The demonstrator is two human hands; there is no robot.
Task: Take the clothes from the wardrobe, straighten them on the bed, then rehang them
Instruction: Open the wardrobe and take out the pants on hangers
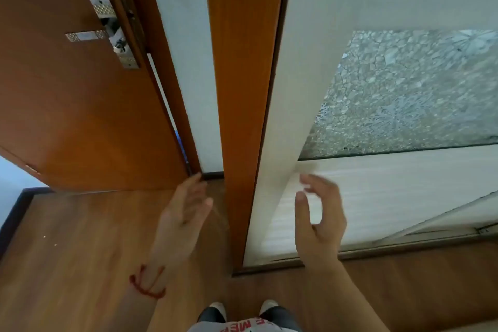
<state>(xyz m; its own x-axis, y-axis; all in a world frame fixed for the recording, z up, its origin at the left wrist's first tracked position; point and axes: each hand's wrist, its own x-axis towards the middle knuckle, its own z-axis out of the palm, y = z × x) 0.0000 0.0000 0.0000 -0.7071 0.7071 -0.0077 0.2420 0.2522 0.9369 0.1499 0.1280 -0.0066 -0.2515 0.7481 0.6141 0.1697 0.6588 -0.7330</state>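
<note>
While wardrobe door [404, 35] w/ frosted glass panel [404, 94] stands closed, no clothes visible; presumably inside. Door looks rigid, slides on bottom track; glass fragile, so push at white frame edge, not pane. Wooden room door [67, 102] at left, ajar. Right hand [320, 218] near door's lower edge, fingers loosely curled, holding nothing. Left hand [183, 213] relaxed, spread, empty. Red string [147, 281] on left wrist.

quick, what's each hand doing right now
Left hand: open, fingers straight, holding nothing.
Right hand: open, fingers loosely curled, holding nothing, in front of the white wardrobe door.
</note>
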